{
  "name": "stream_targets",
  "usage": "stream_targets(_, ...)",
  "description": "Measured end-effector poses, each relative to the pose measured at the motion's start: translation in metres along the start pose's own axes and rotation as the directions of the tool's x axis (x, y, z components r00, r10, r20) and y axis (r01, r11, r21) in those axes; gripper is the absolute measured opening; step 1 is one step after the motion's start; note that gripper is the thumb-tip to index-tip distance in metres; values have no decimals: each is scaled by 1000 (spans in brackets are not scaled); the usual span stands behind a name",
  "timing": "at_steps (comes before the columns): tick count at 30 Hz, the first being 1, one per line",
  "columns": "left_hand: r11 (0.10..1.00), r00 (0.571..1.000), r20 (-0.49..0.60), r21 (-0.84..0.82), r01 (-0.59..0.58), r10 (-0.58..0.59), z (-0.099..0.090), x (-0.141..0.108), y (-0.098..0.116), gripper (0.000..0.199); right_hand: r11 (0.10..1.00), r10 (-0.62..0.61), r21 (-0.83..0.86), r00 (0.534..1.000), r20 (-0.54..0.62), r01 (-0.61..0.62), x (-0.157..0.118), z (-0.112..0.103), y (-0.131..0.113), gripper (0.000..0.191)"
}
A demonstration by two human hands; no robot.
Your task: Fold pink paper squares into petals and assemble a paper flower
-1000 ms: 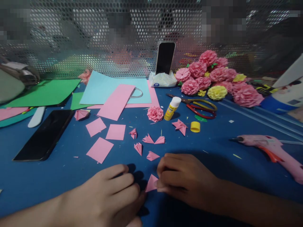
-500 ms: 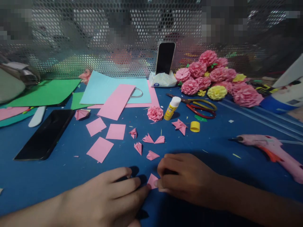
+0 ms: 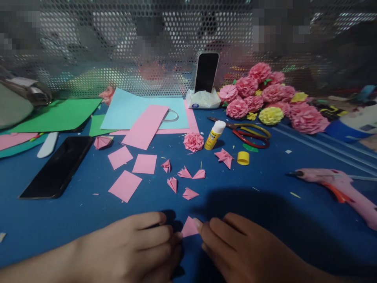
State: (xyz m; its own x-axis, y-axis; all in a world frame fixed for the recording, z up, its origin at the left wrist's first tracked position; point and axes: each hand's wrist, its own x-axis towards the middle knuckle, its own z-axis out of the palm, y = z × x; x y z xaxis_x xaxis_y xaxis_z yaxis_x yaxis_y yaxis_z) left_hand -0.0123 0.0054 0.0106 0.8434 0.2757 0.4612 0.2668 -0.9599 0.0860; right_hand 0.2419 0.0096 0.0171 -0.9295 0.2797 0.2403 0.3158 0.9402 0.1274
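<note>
Between my hands a small folded piece of pink paper (image 3: 190, 228) shows as a triangle on the blue tabletop. My left hand (image 3: 141, 243) has its fingers curled, with the fingertips at the paper's left corner. The fingertips of my right hand (image 3: 235, 245) pinch its right edge. Just beyond lie several small folded pink petals, among them a petal (image 3: 190, 193) and another petal (image 3: 172, 184). Flat pink paper squares, one of them a large square (image 3: 125, 186), rest to the left. A pink paper flower (image 3: 193, 142) sits farther back.
A glue stick (image 3: 215, 135) stands near scissors (image 3: 253, 133) and a yellow cap (image 3: 243, 158). To the right lies a pink glue gun (image 3: 330, 179); to the left, a black phone (image 3: 57, 167). Paper flowers (image 3: 246, 86) and coloured sheets (image 3: 173, 102) line the back by a perforated metal screen (image 3: 118, 47).
My right hand has moved down and slightly right, its fingers now at the paper's right edge. More of the pink paper shows, as a wider triangle. My left hand has barely shifted.
</note>
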Motion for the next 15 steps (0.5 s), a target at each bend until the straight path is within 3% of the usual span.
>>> stream_targets(3,1000,1000,-6,-26,-17,17,1,1,-1,37,1000,31,-3,999,20,-31,-1,-5,-3,29)
stream_targets(7,997,997,-22,17,-70,71,3,0,-3,30,998,63,11,997,-42,-63,0,-6,-2,28)
stream_targets(10,991,993,-4,58,-119,119,5,-2,-3,29,988,128,100,990,-59,-121,1,-5,5,23)
stream_targets(13,990,992,33,60,-126,124,5,-2,-3,28,914,250,320,967,41,-250,2,-3,16,10)
stream_targets(15,988,990,47,73,-136,133,5,-1,-2,27,827,287,459,946,148,-323,4,-2,23,12)
